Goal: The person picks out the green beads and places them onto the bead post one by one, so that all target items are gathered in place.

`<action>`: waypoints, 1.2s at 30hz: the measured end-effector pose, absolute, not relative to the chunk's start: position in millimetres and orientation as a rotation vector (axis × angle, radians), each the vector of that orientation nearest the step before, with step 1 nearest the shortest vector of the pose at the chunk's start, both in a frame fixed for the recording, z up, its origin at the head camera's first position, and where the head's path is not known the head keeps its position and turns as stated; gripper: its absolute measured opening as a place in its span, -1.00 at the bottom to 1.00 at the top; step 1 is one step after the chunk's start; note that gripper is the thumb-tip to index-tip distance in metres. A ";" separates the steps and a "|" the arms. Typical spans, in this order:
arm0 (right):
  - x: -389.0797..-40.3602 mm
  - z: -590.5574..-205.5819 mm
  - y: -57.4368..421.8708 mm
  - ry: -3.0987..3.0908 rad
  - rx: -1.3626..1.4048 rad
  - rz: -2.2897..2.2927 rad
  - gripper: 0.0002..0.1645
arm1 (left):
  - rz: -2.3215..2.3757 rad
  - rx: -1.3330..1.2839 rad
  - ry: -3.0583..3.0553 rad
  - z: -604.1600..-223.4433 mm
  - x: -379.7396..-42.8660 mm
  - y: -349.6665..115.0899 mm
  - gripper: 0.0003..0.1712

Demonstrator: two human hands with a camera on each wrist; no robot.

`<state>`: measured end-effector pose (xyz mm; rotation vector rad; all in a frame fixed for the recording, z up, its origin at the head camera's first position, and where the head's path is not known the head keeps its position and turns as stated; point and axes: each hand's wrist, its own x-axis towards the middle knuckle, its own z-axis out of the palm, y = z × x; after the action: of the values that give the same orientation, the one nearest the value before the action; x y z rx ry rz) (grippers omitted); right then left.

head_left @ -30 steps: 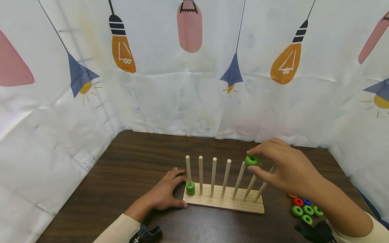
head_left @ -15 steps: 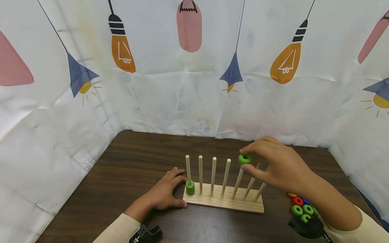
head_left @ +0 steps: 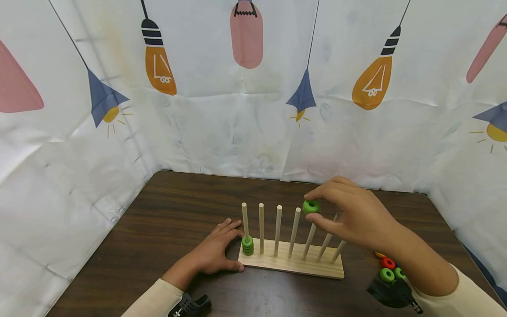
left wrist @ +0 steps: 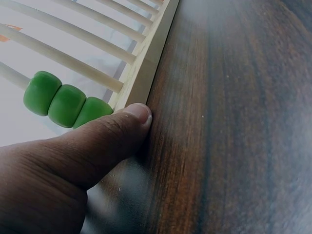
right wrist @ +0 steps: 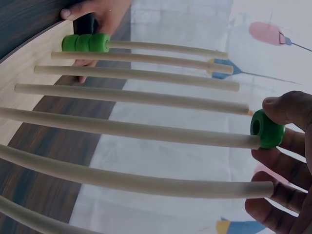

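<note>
A pale wooden peg board [head_left: 291, 264] with several upright pegs stands on the table. My left hand [head_left: 215, 248] holds its left end, thumb at the front corner and fingers toward the back. In the left wrist view, that thumb [left wrist: 97, 146] presses on the board's end beside three green beads [left wrist: 67, 105] stacked on the leftmost peg. My right hand [head_left: 352, 211] pinches another green bead [head_left: 311, 207] between thumb and fingers. The bead is at peg-top height, over the third peg from the right. In the right wrist view its hole [right wrist: 257, 127] faces the pegs, close to one peg's tip.
Loose green beads [head_left: 387, 275], a red bead [head_left: 388, 263] and an orange bead [head_left: 380, 255] lie on the dark table [head_left: 190, 193] right of the board, partly hidden by the right forearm. A white printed cloth [head_left: 222, 132] hangs behind the table.
My right hand has moved left along the peg tops with the green bead, from near the second peg from the right to the third. The left hand and board have stayed put.
</note>
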<state>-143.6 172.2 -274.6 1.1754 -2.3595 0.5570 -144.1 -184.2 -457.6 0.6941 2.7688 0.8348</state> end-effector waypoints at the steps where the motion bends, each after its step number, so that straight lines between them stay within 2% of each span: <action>1: -143.8 -274.5 171.1 -2.360 1.177 0.559 -0.54 | 0.829 0.689 2.769 -457.7 -144.0 -184.4 -0.24; 36: -150.5 -272.6 142.9 -2.417 1.224 0.589 -0.58 | 0.843 0.701 2.761 -456.5 -143.6 -185.2 -0.22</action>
<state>-150.5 142.9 -272.6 1.2242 -2.4171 0.5888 -143.6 -185.2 -456.5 0.7011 2.7611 0.8430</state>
